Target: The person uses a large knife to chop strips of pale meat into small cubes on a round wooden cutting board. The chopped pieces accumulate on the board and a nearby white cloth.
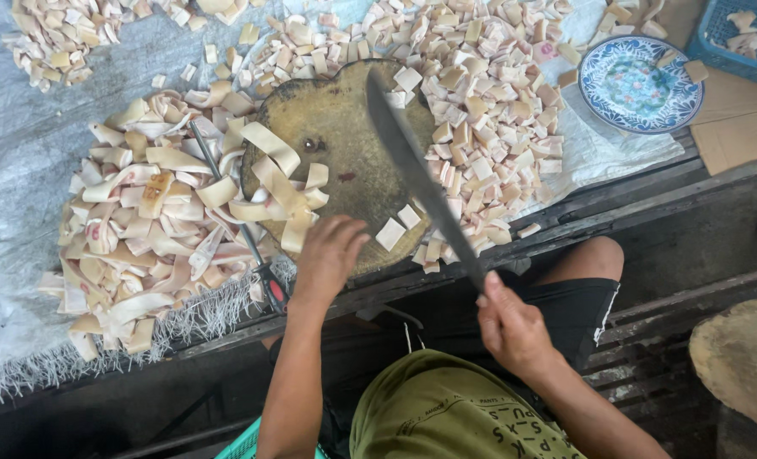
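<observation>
1. A heap of long pale strips (149, 246) lies on a grey sheet (21, 153) at nine o'clock from the round wooden chopping block (344, 144); a thin metal rod (225, 200) runs through the heap.
2. A few strips (281, 183) drape over the block's nine-o'clock edge.
3. The left hand (329, 255) rests at the block's six-o'clock rim, fingers curled downward and touching the end of those strips; whether it pinches one cannot be told.
4. Small square cut pieces (397, 225) sit on the block just at three o'clock of the left hand.
5. The long dark knife (417, 174) is raised over the block, its blade slanting from twelve o'clock down toward five o'clock.
6. The right hand (510, 327) is clenched round the knife's handle, off the block at its five o'clock, above the person's knee.
7. A wide spread of square pieces (480, 102) covers the sheet from twelve to three o'clock of the block.
8. A blue patterned plate (680, 89) stands beyond them at two o'clock, with a blue crate (719, 42) just past it.
</observation>
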